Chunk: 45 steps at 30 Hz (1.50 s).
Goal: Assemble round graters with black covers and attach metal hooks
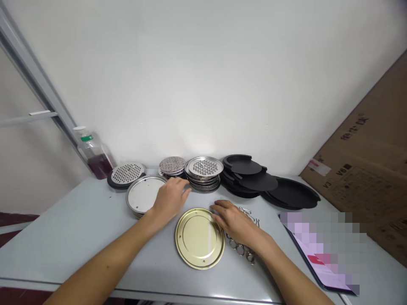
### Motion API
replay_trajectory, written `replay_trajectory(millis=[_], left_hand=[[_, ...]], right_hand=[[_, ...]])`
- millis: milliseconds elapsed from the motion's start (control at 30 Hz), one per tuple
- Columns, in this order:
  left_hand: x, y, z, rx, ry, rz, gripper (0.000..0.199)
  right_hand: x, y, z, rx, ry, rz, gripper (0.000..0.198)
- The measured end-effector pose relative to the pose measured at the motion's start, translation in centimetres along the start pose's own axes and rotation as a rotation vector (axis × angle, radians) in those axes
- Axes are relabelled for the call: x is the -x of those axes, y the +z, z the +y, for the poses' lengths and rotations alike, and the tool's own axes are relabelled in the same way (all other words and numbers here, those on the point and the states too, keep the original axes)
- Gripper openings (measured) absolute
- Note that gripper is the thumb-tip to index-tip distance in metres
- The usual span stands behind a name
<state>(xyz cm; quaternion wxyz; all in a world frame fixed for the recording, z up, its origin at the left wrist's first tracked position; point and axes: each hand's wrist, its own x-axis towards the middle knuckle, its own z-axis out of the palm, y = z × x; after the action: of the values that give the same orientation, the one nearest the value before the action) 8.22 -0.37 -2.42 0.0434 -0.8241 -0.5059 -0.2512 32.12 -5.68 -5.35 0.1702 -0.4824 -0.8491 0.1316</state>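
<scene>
A shallow gold round metal disc (197, 239) with a raised rim and small holes lies flat on the table in front of me. Above its far left side, my left hand (171, 197) hovers with thumb and fingers apart and nothing visible in it. My right hand (233, 218) reaches over the disc's right rim, fingers loosely spread; whether a fingertip touches the rim I cannot tell. Partly hidden under that hand are several small metal ring-ended pieces (241, 250). Beside my left hand is a stack of silver round discs (144, 195).
Along the wall stand perforated grater-like discs (205, 167), a speckled disc stack (172, 164), a black-rimmed perforated disc (128, 174) and black round trays (257, 180). A bottle of dark red liquid (99, 163) is far left. Right are a tablet-like device (314, 258) and a cardboard box (365, 169).
</scene>
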Motion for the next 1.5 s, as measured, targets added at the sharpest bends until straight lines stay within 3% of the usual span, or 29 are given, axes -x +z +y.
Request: replay_trajectory(millis=[200, 333, 533, 867, 1233, 1367, 1500], left_hand=[[-3.7, -0.6, -2.8, -0.195, -0.160, 0.109, 0.021], [-4.7, -0.4, -3.7, -0.267, -0.216, 0.110, 0.022], [-5.1, -0.3, -3.7, -0.322, -0.212, 0.038, 0.018], [-5.5, -0.8, -4.4, -0.283, -0.161, 0.025, 0.014], [-3.5, -3.3, -2.4, -0.176, -0.018, 0.091, 0.007], [-0.7, -5.1, -1.0, 0.012, 0.069, 0.181, 0.007], [2.9, -5.4, 0.5, 0.247, 0.121, 0.126, 0.010]], right_hand=[[0.0, -0.2, -0.3, -0.018, 0.027, -0.034, 0.032], [0.4, -0.4, -0.5, -0.055, 0.064, -0.078, 0.044], [0.9, -0.4, -0.8, -0.105, 0.118, -0.252, 0.098], [0.8, -0.5, -0.1, -0.158, 0.115, -0.349, 0.118], [0.7, -0.6, 0.3, -0.193, 0.104, -0.396, 0.129], [0.8, -0.4, 0.6, -0.202, 0.088, -0.398, 0.131], [0.8, -0.3, 0.8, -0.212, 0.066, -0.403, 0.132]])
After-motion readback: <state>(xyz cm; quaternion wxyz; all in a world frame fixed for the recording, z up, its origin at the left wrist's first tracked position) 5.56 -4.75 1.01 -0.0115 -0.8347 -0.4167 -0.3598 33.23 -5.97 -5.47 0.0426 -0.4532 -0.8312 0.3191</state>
